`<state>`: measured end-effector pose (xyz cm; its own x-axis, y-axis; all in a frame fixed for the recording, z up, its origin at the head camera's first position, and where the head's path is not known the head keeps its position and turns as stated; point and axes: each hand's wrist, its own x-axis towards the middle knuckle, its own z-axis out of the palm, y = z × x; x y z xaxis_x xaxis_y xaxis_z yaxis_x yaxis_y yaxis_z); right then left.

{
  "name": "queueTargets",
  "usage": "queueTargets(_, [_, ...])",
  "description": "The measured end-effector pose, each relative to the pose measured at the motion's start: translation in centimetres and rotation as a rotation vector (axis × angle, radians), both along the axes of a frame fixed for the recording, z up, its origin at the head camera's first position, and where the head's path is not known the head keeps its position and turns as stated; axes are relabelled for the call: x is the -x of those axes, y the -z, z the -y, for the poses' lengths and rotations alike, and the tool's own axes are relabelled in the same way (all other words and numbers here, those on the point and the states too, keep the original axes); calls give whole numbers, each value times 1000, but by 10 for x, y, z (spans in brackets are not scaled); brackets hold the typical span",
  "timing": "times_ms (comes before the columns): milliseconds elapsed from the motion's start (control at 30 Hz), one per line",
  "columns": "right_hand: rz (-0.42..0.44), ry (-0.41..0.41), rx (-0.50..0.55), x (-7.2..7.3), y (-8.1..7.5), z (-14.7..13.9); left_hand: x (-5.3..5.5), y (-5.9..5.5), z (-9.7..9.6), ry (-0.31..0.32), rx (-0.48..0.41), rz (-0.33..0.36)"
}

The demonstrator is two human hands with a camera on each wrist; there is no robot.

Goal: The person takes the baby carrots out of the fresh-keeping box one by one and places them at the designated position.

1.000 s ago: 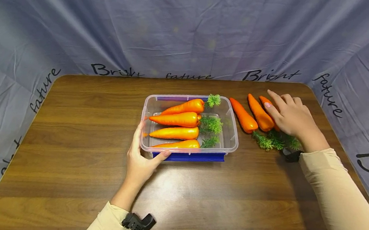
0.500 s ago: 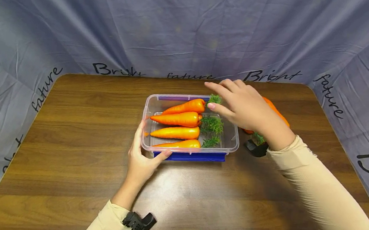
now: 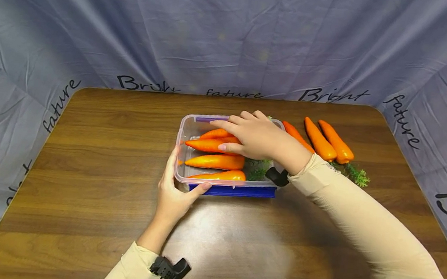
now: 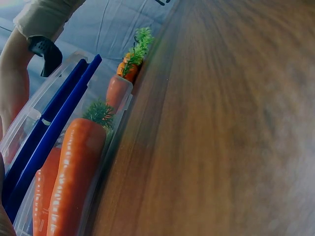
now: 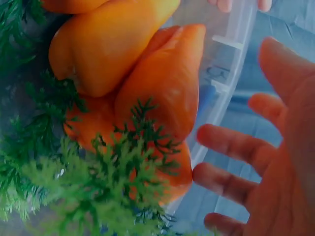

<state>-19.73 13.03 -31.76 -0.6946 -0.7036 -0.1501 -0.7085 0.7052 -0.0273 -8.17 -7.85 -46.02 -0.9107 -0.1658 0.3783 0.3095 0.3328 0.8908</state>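
Note:
A clear plastic container (image 3: 185, 131) with blue clips holds several orange carrots (image 3: 215, 161) with green leafy tops (image 5: 98, 182). My left hand (image 3: 174, 198) grips its near left corner, the thumb on the front rim and the fingers along the left side. Over the back right of the container is my right hand (image 3: 258, 136), its fingers spread and nothing held. In the right wrist view its fingertips (image 5: 204, 172) are close to the carrots; whether they touch cannot be told. My right hand hides part of the back carrots and their tops.
Several more carrots (image 3: 321, 140) lie on the wooden table (image 3: 102, 167) to the right of the container, their tops toward me. A grey-blue cloth (image 3: 237, 45) with black lettering hangs behind the table and at both sides.
My right hand has moved left from the loose carrots on the table to over the container, carrying nothing. My left hand stays on the container's corner.

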Motion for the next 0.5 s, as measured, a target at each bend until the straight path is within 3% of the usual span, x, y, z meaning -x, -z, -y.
queueTargets(133, [45, -19, -59, 2, 0, 4, 0, -1, 0, -1, 8, -10])
queueTargets(500, [46, -110, -240, 2, 8, 21, -3, 0, 0, 13, -5, -9])
